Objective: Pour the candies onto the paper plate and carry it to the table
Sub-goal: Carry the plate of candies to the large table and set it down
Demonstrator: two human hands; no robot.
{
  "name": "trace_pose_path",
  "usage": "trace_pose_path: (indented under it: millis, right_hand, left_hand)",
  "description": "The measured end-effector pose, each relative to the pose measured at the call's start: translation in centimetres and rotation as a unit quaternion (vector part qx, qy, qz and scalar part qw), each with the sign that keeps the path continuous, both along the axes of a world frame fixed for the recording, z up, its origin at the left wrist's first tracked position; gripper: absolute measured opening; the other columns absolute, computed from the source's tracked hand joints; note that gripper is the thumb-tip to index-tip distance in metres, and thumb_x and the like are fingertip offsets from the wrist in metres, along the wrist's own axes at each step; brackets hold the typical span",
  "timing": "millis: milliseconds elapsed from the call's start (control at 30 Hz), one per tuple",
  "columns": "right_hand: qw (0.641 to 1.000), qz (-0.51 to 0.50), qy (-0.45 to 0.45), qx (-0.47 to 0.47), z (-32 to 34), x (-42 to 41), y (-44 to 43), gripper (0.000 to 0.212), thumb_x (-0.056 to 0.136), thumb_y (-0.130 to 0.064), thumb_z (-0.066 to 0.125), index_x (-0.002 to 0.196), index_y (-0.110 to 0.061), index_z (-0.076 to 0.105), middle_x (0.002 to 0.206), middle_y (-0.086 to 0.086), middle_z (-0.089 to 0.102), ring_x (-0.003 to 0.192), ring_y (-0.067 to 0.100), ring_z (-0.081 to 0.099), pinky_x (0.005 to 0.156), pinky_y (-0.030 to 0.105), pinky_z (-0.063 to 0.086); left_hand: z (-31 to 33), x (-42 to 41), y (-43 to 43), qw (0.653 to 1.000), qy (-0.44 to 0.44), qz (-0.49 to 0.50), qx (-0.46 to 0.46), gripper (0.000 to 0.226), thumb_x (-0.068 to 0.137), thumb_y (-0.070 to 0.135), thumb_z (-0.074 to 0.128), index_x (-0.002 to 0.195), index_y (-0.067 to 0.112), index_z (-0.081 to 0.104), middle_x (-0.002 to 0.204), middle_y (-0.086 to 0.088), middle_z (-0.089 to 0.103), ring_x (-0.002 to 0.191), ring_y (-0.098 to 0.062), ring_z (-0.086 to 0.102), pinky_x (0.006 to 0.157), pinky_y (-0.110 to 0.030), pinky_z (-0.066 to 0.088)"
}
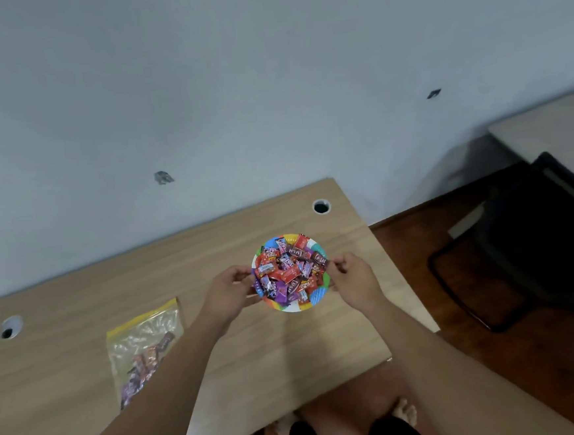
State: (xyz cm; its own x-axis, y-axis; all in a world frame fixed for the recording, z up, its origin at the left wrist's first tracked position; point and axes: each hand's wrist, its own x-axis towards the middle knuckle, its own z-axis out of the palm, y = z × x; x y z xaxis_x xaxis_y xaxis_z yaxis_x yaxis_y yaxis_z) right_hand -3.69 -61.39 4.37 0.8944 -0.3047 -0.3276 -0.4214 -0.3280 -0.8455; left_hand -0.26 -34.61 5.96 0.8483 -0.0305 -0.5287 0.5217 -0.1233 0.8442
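Note:
A round paper plate (314, 297) with a rainbow rim carries a heap of red and purple wrapped candies (290, 272). It is over the right part of a wooden desk (255, 353). My left hand (229, 290) pinches the plate's left rim and my right hand (350, 277) pinches its right rim. Whether the plate rests on the desk or is lifted slightly, I cannot tell. A clear zip bag (141, 349) with a yellow strip lies to the left on the desk, a few candies still inside.
The desk stands against a pale wall and has two cable holes (321, 206) (11, 327). To the right are a brown floor, a black chair (535, 249) and the corner of a second pale table (553, 131). My knees and a foot show below the desk edge.

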Motion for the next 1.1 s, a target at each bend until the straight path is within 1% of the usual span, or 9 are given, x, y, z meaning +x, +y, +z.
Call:
trace_pose_path:
  millis: [67, 233, 367, 533, 700, 800, 900, 1000, 1100]
  right_hand:
    - [1.000, -0.017, -0.005, -0.006, 0.8, -0.6, -2.2, 0.009, 0.102, -0.021, 0.068, 0.099, -0.013, 0.070, 0.092, 0.006, 0.079, 0.078, 0.022, 0.079, 0.065, 0.030, 0.065]
    - [0.998, -0.054, 0.004, -0.034, 2.4, -2.4, -9.0, 0.013, 0.099, -0.028, 0.068, 0.101, -0.016, 0.073, 0.091, 0.002, 0.081, 0.072, 0.015, 0.080, 0.073, 0.043, 0.069]
    - [0.994, -0.082, 0.004, -0.071, 4.1, -4.9, -15.3, 0.009, 0.099, -0.033, 0.066, 0.093, -0.027, 0.070, 0.088, -0.006, 0.080, 0.069, 0.008, 0.079, 0.073, 0.043, 0.069]
    - [0.989, -0.114, -0.003, -0.093, 6.0, -8.8, -24.2, 0.012, 0.103, -0.035, 0.064, 0.099, -0.026, 0.070, 0.092, -0.007, 0.079, 0.079, 0.013, 0.079, 0.076, 0.046, 0.069]
    - [0.984, -0.158, -0.004, -0.085, 7.5, -13.2, -33.0, 0.015, 0.106, -0.035, 0.064, 0.106, -0.022, 0.070, 0.094, -0.005, 0.078, 0.081, 0.012, 0.078, 0.076, 0.042, 0.070]
    - [0.979, -0.184, 0.001, -0.083, 8.1, -16.2, -38.0, 0.015, 0.106, -0.035, 0.063, 0.108, -0.022, 0.069, 0.095, -0.003, 0.078, 0.081, 0.013, 0.077, 0.072, 0.036, 0.069]
    - [0.973, -0.214, 0.005, -0.088, 8.7, -19.5, -43.0, 0.015, 0.107, -0.036, 0.063, 0.108, -0.022, 0.069, 0.093, -0.004, 0.078, 0.079, 0.011, 0.076, 0.066, 0.030, 0.066]
    - [0.966, -0.247, -0.002, -0.078, 8.9, -22.9, -47.8, 0.014, 0.106, -0.036, 0.064, 0.107, -0.022, 0.069, 0.092, -0.005, 0.078, 0.080, 0.011, 0.078, 0.074, 0.037, 0.070]
    - [0.957, -0.279, -0.003, -0.079, 9.2, -26.8, -52.2, 0.015, 0.105, -0.036, 0.064, 0.105, -0.021, 0.069, 0.092, -0.004, 0.079, 0.079, 0.011, 0.078, 0.072, 0.036, 0.070]
  left_hand:
    - [0.6, 0.3, -2.3, 1.000, -0.007, -0.023, 0.000, 0.014, 0.104, 0.002, 0.059, 0.113, -0.004, 0.068, 0.102, -0.016, 0.069, 0.082, -0.026, 0.071, 0.072, -0.033, 0.067]
    - [2.3, 0.0, -9.4, 0.997, -0.017, -0.071, -0.006, 0.017, 0.104, 0.004, 0.061, 0.116, -0.005, 0.068, 0.104, -0.017, 0.072, 0.086, -0.026, 0.073, 0.070, -0.030, 0.066]
    - [3.3, -0.7, -16.3, 0.994, -0.021, -0.102, -0.015, 0.013, 0.103, 0.004, 0.062, 0.112, 0.000, 0.071, 0.108, -0.024, 0.075, 0.082, -0.025, 0.074, 0.071, -0.031, 0.066]
    - [4.5, -2.6, -25.8, 0.989, -0.032, -0.138, -0.033, 0.013, 0.102, 0.004, 0.064, 0.112, 0.003, 0.072, 0.123, -0.033, 0.073, 0.088, -0.029, 0.073, 0.072, -0.030, 0.068]
    - [5.6, -4.8, -35.7, 0.983, -0.030, -0.177, -0.029, 0.018, 0.104, 0.005, 0.061, 0.119, 0.000, 0.070, 0.120, -0.028, 0.075, 0.092, -0.029, 0.077, 0.077, -0.033, 0.068]
    - [6.0, -6.5, -41.6, 0.979, -0.028, -0.201, -0.027, 0.022, 0.105, 0.007, 0.061, 0.125, 0.000, 0.067, 0.113, -0.021, 0.078, 0.087, -0.022, 0.081, 0.072, -0.030, 0.068]
    - [6.2, -8.5, -47.6, 0.974, -0.015, -0.220, -0.042, 0.020, 0.105, 0.005, 0.060, 0.123, 0.001, 0.067, 0.105, -0.017, 0.081, 0.082, -0.020, 0.082, 0.070, -0.029, 0.068]
    - [6.3, -10.3, -53.3, 0.966, -0.010, -0.256, -0.042, 0.022, 0.106, 0.009, 0.060, 0.125, 0.003, 0.068, 0.105, -0.015, 0.083, 0.092, -0.024, 0.083, 0.081, -0.036, 0.068]
    - [6.7, -12.4, -58.7, 0.955, -0.010, -0.293, -0.039, 0.022, 0.106, 0.011, 0.061, 0.125, 0.006, 0.069, 0.109, -0.015, 0.083, 0.099, -0.027, 0.082, 0.090, -0.042, 0.066]
